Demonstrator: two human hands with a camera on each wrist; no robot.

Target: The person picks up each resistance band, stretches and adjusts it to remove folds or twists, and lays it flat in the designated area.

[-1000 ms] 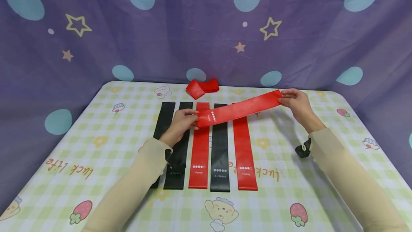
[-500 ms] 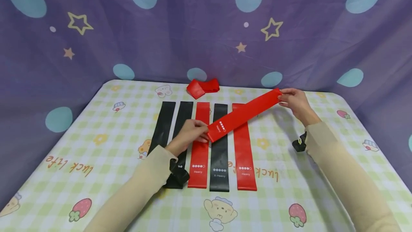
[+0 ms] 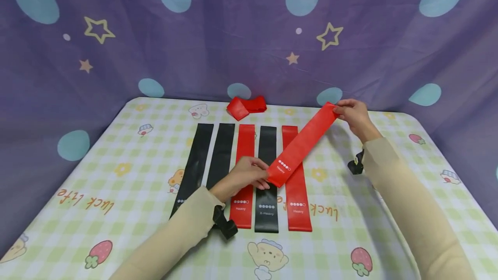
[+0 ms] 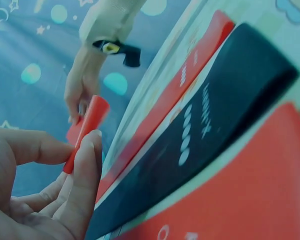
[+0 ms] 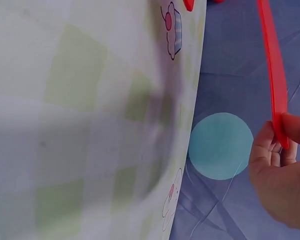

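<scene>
Pinching both ends, your left hand [image 3: 245, 175] and right hand [image 3: 352, 113] hold the flat red rubber resistance band [image 3: 302, 144] taut above the five red and black bands laid in a row [image 3: 243, 172], keeping it uncreased. Bare checked tablecloth [image 3: 350, 211] lies open right of the row.

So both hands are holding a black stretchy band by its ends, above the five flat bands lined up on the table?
Not quite: the flat stretchy band that the left hand and right hand hold by its ends is red, not black, as the head view shows. Five bands do lie below.
</scene>
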